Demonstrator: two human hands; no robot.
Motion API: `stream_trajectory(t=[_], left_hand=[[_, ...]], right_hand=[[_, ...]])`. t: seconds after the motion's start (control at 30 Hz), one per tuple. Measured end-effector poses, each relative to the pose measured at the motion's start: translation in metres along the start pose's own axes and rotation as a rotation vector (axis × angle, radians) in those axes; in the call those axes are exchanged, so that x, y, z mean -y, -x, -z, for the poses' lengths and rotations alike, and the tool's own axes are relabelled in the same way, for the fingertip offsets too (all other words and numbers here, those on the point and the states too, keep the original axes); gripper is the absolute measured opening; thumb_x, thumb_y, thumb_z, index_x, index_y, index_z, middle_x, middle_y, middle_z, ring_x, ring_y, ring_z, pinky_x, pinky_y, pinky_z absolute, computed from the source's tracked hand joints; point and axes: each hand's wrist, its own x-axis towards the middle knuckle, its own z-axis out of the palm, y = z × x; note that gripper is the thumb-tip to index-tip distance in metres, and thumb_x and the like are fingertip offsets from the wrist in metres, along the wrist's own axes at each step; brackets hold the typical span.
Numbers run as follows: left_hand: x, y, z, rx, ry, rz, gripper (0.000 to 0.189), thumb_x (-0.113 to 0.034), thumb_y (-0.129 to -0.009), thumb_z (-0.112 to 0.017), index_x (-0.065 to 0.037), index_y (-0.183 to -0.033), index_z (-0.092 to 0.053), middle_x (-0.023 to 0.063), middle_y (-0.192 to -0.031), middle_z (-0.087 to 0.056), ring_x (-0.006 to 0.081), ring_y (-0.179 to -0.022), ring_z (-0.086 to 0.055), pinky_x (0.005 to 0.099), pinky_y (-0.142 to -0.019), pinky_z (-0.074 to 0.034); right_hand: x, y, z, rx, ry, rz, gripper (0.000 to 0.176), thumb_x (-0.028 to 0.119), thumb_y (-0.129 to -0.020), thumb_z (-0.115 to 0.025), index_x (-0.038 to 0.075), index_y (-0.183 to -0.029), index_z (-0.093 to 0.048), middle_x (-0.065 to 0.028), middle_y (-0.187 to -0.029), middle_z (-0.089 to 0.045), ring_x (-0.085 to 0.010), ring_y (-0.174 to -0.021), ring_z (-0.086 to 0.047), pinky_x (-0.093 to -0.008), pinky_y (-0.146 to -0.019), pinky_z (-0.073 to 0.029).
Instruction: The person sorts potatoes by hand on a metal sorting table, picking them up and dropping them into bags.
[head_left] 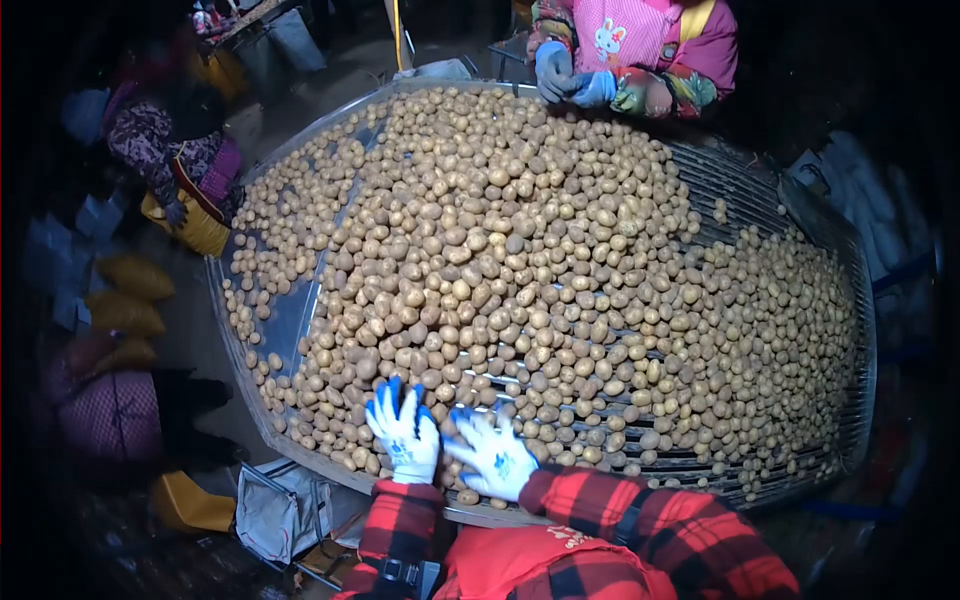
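- Side by side, two gloved hands work low over a heap of potatoes (470, 220), which covers most of a broad table (868, 370).
- The left hand (405, 435) lies at 7 o'clock, palm down, its blue-tipped fingers spread over the potatoes in an open pose.
- Just beside it, nearer 6 o'clock, the right hand (493, 455) is also open, fingers fanned toward the left; whether either palm covers a potato cannot be told.
- Plaid sleeves (620, 500) and a red apron (550, 565) frame the scene at 6 o'clock.
- Bare slats (725, 180) show at 2 o'clock, while a smooth panel (290, 305) shows through the thinner scatter at 9.
- Across the table, between 12 and 1, a co-worker in a pink apron (625, 35) holds gloved hands (575, 82) close together at the rim.
- At 10 o'clock, a person in a patterned jacket (150, 135) stands beside a yellow bag (195, 230).
- Yellow sacks (130, 312) lie in dim light at 9 o'clock; a pale bag (280, 510) sits at 8.
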Motion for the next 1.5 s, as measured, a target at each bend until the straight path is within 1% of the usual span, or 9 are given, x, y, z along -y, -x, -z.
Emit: stream_trajectory(t=[0.13,0.37,0.67,0.8,0.97,1.03,1.3,1.47,1.5], left_hand=[[-0.013,0.007,0.024,0.071,0.068,-0.09,0.04,-0.014,-0.082,-0.065,-0.016,-0.122,-0.069,0.0119,-0.142,-0.056,0.0389,-0.139,-0.044,0.0627,-0.117,-0.026],[-0.001,0.059,0.029,0.09,0.047,-0.028,0.037,-0.012,-0.082,-0.063,-0.014,-0.118,-0.068,0.0143,-0.137,-0.058,0.0392,-0.135,-0.047,0.0633,-0.117,-0.027],[-0.001,0.072,0.03,0.218,-0.033,0.088,0.043,-0.016,-0.083,-0.064,-0.01,-0.126,-0.065,0.0173,-0.146,-0.05,0.0401,-0.141,-0.041,0.0619,-0.12,-0.023],[-0.007,0.067,0.033,0.237,-0.054,0.102,0.043,-0.016,-0.081,-0.065,-0.01,-0.124,-0.065,0.0168,-0.142,-0.052,0.04,-0.138,-0.042,0.0621,-0.119,-0.024],[-0.01,0.064,0.033,0.258,-0.057,0.111,0.043,-0.017,-0.08,-0.064,-0.012,-0.122,-0.065,0.0145,-0.14,-0.054,0.0372,-0.136,-0.044,0.0624,-0.118,-0.025],[-0.01,0.063,0.034,0.262,-0.064,0.098,0.043,-0.017,-0.08,-0.064,-0.012,-0.122,-0.064,0.0143,-0.139,-0.054,0.0371,-0.136,-0.045,0.0623,-0.117,-0.026],[-0.01,0.062,0.036,0.295,-0.061,0.111,0.043,-0.017,-0.081,-0.063,-0.012,-0.123,-0.065,0.0148,-0.139,-0.054,0.0375,-0.135,-0.045,0.0625,-0.117,-0.026],[-0.01,0.062,0.035,0.272,-0.038,0.123,0.044,-0.014,-0.079,-0.065,-0.012,-0.123,-0.066,0.0155,-0.138,-0.055,0.0378,-0.134,-0.047,0.0609,-0.118,-0.025],[-0.01,0.063,0.035,0.274,-0.038,0.127,0.044,-0.014,-0.079,-0.065,-0.012,-0.123,-0.066,0.0155,-0.138,-0.055,0.0378,-0.134,-0.047,0.0609,-0.118,-0.025]], right_hand=[[-0.017,0.029,0.025,0.07,-0.021,0.032,0.067,0.036,-0.083,-0.071,0.019,-0.145,-0.052,-0.0089,-0.15,-0.047,-0.0299,-0.139,-0.044,-0.0653,-0.118,-0.022],[-0.094,-0.002,0.091,-0.38,0.31,-0.225,0.049,0.032,-0.086,-0.069,0.019,-0.133,-0.061,-0.0063,-0.141,-0.056,-0.0293,-0.131,-0.05,-0.0661,-0.117,-0.022],[-0.294,-0.045,0.157,-0.708,0.564,-0.697,0.082,0.049,-0.082,-0.072,0.016,-0.152,-0.045,-0.0126,-0.157,-0.042,-0.0356,-0.138,-0.041,-0.0653,-0.117,-0.022],[-0.308,-0.075,0.197,-0.4,0.179,-0.987,0.083,0.065,-0.087,-0.063,0.019,-0.154,-0.043,-0.0129,-0.155,-0.046,-0.0367,-0.136,-0.046,-0.0586,-0.112,-0.033],[-0.253,-0.065,0.131,-0.581,0.216,-0.572,0.073,0.054,-0.081,-0.073,0.021,-0.143,-0.053,-0.0167,-0.14,-0.053,-0.0383,-0.126,-0.052,-0.055,-0.096,-0.048],[-0.203,-0.061,0.142,-0.361,0.217,-0.444,0.073,0.053,-0.079,-0.074,0.021,-0.142,-0.055,-0.017,-0.141,-0.052,-0.0356,-0.126,-0.052,-0.0522,-0.094,-0.047],[-0.097,-0.067,0.103,-0.007,0.192,0.02,0.069,0.054,-0.087,-0.065,0.024,-0.148,-0.05,-0.0147,-0.158,-0.038,-0.0353,-0.145,-0.037,-0.0717,-0.116,-0.019],[-0.095,-0.078,0.111,-0.188,0.17,0.072,0.059,0.037,-0.085,-0.063,0.018,-0.14,-0.057,-0.0057,-0.147,-0.053,-0.0278,-0.135,-0.049,-0.0702,-0.117,-0.019],[-0.126,-0.087,0.101,-0.492,0.158,0.112,0.055,0.035,-0.085,-0.063,0.017,-0.136,-0.06,-0.0067,-0.139,-0.059,-0.0277,-0.131,-0.051,-0.0681,-0.116,-0.022]])
